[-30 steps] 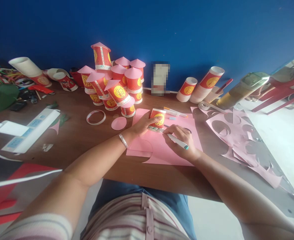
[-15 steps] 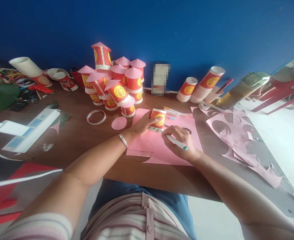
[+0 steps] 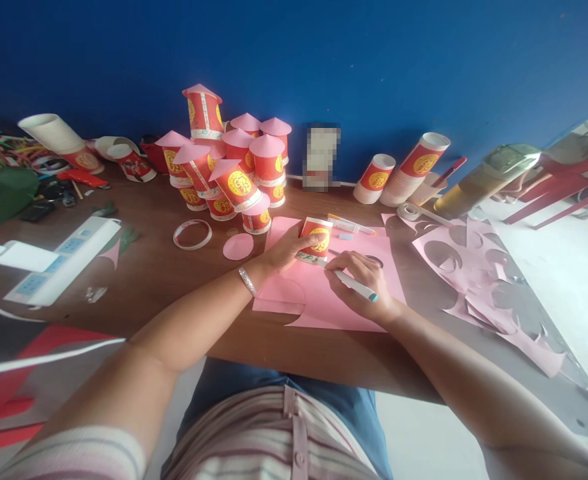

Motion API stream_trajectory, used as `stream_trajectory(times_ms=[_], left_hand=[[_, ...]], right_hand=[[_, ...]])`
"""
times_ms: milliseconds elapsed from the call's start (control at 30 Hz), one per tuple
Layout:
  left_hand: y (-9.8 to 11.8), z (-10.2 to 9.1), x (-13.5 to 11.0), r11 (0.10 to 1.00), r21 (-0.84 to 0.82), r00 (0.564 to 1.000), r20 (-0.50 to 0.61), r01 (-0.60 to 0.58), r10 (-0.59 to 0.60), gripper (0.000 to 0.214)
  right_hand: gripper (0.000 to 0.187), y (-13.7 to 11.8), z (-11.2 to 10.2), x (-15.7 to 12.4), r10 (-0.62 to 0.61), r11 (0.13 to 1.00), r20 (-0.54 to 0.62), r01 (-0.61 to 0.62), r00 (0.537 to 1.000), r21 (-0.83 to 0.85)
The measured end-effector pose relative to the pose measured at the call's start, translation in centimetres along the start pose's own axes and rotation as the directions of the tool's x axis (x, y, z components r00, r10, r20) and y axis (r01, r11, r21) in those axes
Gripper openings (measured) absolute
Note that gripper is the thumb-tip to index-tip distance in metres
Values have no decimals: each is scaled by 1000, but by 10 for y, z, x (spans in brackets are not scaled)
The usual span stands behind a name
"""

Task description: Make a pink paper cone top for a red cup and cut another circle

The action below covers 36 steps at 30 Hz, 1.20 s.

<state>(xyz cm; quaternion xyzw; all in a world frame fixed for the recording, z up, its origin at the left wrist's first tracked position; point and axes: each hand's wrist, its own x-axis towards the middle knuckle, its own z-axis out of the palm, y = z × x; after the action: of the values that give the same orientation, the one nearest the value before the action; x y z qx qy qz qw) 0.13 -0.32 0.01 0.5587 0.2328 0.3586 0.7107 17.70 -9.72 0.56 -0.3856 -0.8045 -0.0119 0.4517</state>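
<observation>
A red paper cup (image 3: pixel 316 239) with a yellow emblem stands upside down on a pink paper sheet (image 3: pixel 319 293) on the brown table. My left hand (image 3: pixel 288 248) is closed round the cup's left side and holds it down. My right hand (image 3: pixel 361 283) grips a white pen (image 3: pixel 351 284) with a teal cap end. The pen's tip touches the paper at the cup's rim. A semicircular hole is cut in the sheet's near left edge.
A pile of red cups with pink cone lids (image 3: pixel 234 170) stands behind the sheet. A tape ring (image 3: pixel 192 234) and a pink paper disc (image 3: pixel 237 247) lie left of it. Pink offcuts with round holes (image 3: pixel 479 273) lie right. Stacked cups (image 3: pixel 414 167) lean by the blue wall. A white power strip (image 3: pixel 59 260) lies far left.
My right hand shifted slightly with the pen along the cup's rim. The cup and my left hand have stayed in place.
</observation>
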Motion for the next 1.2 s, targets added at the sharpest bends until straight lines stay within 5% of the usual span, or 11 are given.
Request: stream_trajectory(times_ms=[1200], left_hand=[[-2, -2, 0, 1000, -8, 1000, 14, 6, -6, 38]], right_hand=[[18, 1, 2, 0, -24, 998, -5, 24, 1000, -57]])
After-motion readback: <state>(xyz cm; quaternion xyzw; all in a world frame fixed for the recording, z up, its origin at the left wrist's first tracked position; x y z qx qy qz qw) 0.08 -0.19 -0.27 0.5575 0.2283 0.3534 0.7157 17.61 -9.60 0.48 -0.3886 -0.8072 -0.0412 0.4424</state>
